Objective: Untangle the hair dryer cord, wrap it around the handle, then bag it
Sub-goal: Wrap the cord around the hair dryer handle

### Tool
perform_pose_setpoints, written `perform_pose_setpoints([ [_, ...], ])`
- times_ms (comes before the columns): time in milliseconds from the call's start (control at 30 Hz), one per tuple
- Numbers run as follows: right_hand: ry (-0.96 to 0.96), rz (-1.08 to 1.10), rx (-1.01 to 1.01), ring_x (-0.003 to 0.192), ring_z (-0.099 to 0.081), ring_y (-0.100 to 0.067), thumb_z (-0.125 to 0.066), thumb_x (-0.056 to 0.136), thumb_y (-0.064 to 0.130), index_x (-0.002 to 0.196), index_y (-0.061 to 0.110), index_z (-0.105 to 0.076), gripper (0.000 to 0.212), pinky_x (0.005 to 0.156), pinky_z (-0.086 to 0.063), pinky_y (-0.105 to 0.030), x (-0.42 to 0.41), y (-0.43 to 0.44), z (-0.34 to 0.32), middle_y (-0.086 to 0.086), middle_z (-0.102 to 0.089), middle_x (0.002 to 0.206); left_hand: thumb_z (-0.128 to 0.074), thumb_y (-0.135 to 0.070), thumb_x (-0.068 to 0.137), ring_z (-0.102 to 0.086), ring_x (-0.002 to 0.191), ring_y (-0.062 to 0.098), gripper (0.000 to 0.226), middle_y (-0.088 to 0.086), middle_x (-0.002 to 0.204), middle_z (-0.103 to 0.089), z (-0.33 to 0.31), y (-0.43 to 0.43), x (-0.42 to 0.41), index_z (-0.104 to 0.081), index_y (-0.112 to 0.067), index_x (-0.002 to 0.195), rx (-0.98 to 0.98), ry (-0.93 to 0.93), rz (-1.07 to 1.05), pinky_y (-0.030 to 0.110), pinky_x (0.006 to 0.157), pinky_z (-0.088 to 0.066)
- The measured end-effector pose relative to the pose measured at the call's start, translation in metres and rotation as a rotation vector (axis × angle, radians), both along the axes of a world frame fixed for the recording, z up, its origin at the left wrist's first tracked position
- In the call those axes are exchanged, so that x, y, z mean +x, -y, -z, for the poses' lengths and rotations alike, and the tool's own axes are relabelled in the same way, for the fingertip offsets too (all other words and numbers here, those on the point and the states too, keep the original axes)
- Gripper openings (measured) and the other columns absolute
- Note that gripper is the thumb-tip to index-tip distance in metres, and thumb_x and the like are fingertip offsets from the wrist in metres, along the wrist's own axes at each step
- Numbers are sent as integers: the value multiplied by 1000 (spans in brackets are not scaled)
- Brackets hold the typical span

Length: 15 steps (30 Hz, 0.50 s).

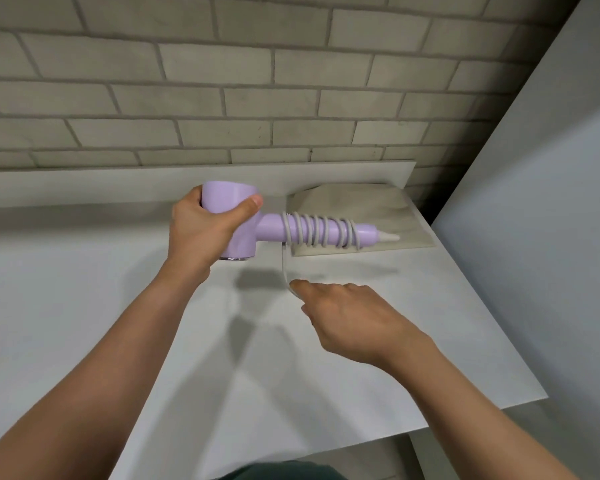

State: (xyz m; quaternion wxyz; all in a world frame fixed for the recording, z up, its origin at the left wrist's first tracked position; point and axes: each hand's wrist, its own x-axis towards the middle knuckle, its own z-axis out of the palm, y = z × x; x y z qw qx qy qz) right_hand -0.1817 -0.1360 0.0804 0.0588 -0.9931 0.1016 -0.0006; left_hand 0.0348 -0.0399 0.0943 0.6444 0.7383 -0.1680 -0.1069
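Observation:
A lilac hair dryer [243, 233] is held above the white table [118, 306], its handle pointing right. My left hand [205, 230] is shut around the dryer's barrel. A pale grey cord [321, 232] coils several times around the handle. One loose strand drops from the handle's base down to my right hand [347, 317], which pinches it between thumb and fingers. The plug end is hidden in that hand. A flat beige bag [371, 206] lies on the table behind the handle.
A brick wall [222, 81] rises just behind the table. A grey panel [541, 202] stands close on the right. The table's right edge [520, 368] and front edge are near my arms.

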Motion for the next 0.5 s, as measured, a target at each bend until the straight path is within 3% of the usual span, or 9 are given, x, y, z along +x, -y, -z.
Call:
perform_pose_setpoints([
  [100, 71, -66, -203, 59, -41, -33, -58, 90, 12, 96, 20, -46, 16, 47, -19, -31, -2, -2, -15, 2, -63, 80, -91, -53, 63, -69, 86, 16, 52, -8, 94, -71, 6, -2, -2, -66, -23, 97, 132, 99, 23, 30, 66, -54],
  [200, 119, -75, -283, 50, -32, -29, -77, 71, 12, 77, 22, -52, 27, 46, -7, -24, 0, 2, -33, 3, -57, 61, -89, -57, 61, -68, 89, 18, 55, -7, 94, -69, 6, -3, -7, -64, -24, 97, 277, 188, 113, 37, 69, -60],
  [333, 263, -225, -377, 61, -58, -29, -83, 70, 14, 84, 21, -70, 20, 51, -27, -28, 6, 22, -40, 1, -62, 73, -89, -57, 61, -66, 85, 14, 54, -9, 92, -67, -1, -5, -13, -62, -26, 96, 401, 288, 250, 32, 63, -54],
  [433, 362, -260, -426, 82, -60, -28, -73, 90, 23, 93, 24, -75, 3, 70, -42, -38, 15, 37, -47, 2, -62, 89, -89, -60, 59, -64, 77, 16, 54, -6, 85, -66, -7, -6, -15, -60, -26, 88, 436, 321, 341, 29, 56, -49],
  [500, 444, -239, -419, 94, -58, -28, -65, 97, 31, 97, 27, -77, 13, 83, -41, -43, 19, 44, -48, 2, -63, 98, -88, -63, 57, -64, 77, 20, 55, -3, 83, -66, -9, -6, -15, -61, -25, 86, 436, 329, 385, 34, 58, -50],
])
